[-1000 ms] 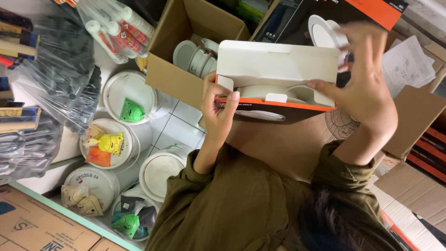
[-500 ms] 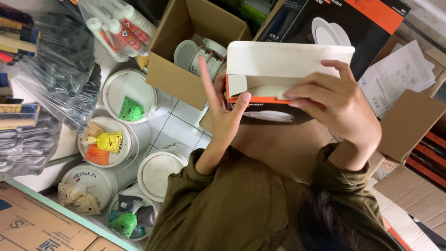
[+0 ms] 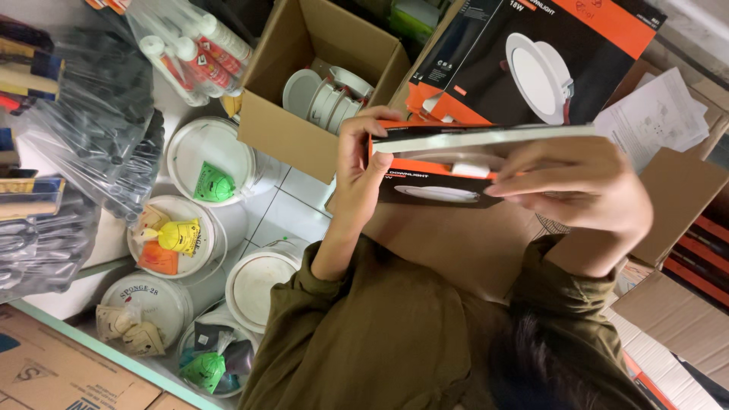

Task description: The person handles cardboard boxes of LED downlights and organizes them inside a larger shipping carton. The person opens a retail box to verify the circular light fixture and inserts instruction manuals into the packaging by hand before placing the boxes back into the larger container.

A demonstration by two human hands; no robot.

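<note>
I hold a small orange-and-black light box [image 3: 440,186] in front of my chest. My left hand [image 3: 361,171] grips its left end, fingers curled over the top edge. My right hand [image 3: 581,190] lies across the box's right side, pressing its white lid flap [image 3: 486,138] down almost flat. A white round lamp shows faintly inside the narrow gap under the flap. My olive sleeves run down to the lower edge of the view.
An open brown carton [image 3: 304,83] with several white round lamps stands behind the box. A big orange-and-black lamp carton [image 3: 531,53] lies at top right, papers [image 3: 668,106] beside it. White lidded buckets [image 3: 213,156] stand on the tiled floor at left, plastic bags [image 3: 83,129] beyond.
The white lid flap stood upright a second ago and has folded down nearly shut. My left hand shifted from open fingers to a grip on the box's left end; my right hand pushed the flap down.
</note>
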